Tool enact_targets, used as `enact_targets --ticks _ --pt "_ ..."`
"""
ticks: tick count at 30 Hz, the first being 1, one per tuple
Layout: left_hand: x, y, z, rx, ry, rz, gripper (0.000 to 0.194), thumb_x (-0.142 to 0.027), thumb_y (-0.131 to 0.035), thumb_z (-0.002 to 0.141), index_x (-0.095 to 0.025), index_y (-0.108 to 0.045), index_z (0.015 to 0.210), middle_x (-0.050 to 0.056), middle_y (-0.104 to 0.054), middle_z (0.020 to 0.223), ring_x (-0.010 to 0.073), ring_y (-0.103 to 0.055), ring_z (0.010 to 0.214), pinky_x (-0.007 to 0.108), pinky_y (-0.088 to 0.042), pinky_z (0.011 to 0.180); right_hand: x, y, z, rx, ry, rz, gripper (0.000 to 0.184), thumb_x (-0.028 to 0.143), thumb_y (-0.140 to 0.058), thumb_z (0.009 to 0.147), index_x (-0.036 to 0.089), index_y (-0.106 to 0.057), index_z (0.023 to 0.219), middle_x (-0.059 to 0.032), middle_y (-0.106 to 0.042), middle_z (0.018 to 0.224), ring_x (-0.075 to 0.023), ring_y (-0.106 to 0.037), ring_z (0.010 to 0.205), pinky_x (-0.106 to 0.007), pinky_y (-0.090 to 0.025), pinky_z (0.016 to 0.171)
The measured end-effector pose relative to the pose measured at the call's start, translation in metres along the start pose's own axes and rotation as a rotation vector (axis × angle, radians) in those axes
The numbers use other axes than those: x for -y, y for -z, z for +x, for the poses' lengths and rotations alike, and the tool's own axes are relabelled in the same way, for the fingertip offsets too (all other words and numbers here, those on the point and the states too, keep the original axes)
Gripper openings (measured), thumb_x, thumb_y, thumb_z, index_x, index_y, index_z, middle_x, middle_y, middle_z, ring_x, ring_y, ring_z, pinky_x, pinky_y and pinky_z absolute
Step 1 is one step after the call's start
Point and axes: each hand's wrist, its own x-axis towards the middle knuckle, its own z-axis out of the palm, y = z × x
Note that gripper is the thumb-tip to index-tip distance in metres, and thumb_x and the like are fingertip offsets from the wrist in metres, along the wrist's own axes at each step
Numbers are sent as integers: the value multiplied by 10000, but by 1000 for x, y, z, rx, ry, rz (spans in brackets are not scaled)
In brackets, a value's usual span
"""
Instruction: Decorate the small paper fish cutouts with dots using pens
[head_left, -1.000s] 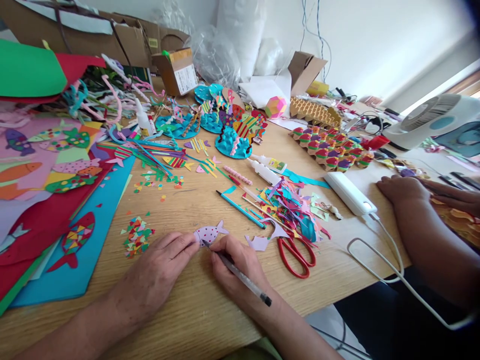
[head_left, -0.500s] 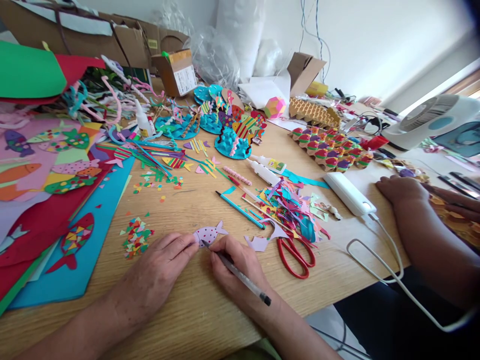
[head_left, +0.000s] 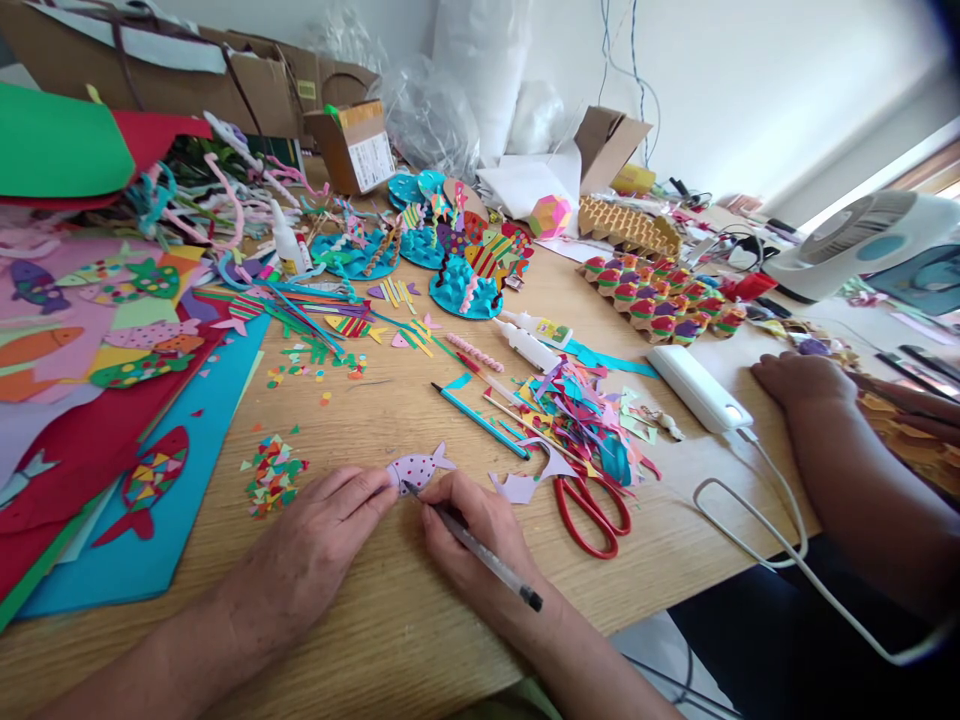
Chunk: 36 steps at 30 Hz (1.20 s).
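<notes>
A small lilac paper fish with dark red dots lies on the wooden table. The fingers of my left hand are together and press its left end against the table. My right hand grips a clear-barrelled pen with a black end, its tip on the fish's body. Right of the fish lie lilac paper offcuts and red-handled scissors. A heap of tiny coloured paper bits is beyond my left hand. A blue pen rests farther back.
Coloured sheets with paper fish cover the left side. Shredded paper strips, glue bottles and a white power bank with a cable lie to the right. Another person's arm reaches in at far right. Painted egg cartons stand behind.
</notes>
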Motion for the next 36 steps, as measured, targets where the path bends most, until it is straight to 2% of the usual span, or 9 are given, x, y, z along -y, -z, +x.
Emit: enact_targets --ticks 11,17,24,36 --pt "-2 0 0 2 40 -15 412 -1 -276 875 -131 -610 1078 70 -634 1055 181 -544 973 311 -492 852 0 0 0 17 6 9 83 149 -461 763 190 -529 740 22 -563 595 -92 -487 478 -188 -372 481" --pt "0 2 1 8 -1 -5 379 -23 -278 897 -106 -600 1080 84 -632 1048 188 -547 963 309 -504 827 1 1 0 18 4 2 89 149 -458 768 198 -525 738 22 -569 593 -96 -499 480 -190 -385 482" --pt "0 1 -1 25 36 -18 393 -17 -276 891 -125 -587 1106 72 -621 1077 185 -538 991 312 -487 859 -1 0 0 17 4 9 89 143 -462 763 194 -533 747 24 -568 595 -93 -499 482 -188 -383 482" --pt "0 -1 -2 38 18 -33 384 -9 -296 880 -110 -586 1109 80 -620 1080 191 -530 992 322 -499 845 0 1 0 22 -11 0 93 142 -460 759 193 -537 744 27 -563 583 -92 -492 476 -187 -379 478"
